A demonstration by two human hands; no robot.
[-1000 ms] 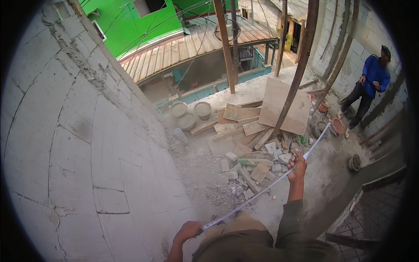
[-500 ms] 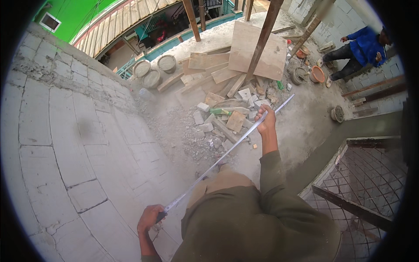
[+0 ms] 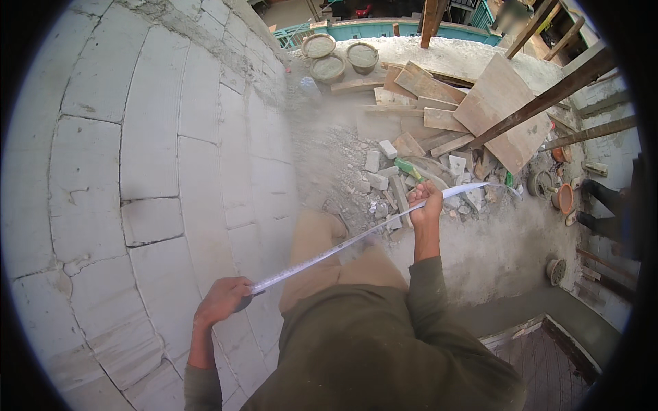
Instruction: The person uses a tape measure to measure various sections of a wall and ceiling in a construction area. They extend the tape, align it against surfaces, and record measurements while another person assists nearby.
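Olive-clad, stretches a white-bladed tape measure (image 3: 308,262) slantwise above khaki trousers (image 3: 308,233): clasps the dark case (image 3: 242,303) in a closed left grip (image 3: 223,300), beside a pale block wall (image 3: 157,212), and pinches the blade (image 3: 465,189), short of its free end, in a closed right grip (image 3: 426,200), with rubble (image 3: 377,181), timber boards (image 3: 430,86) and grey-filled buckets (image 3: 362,69) beyond.
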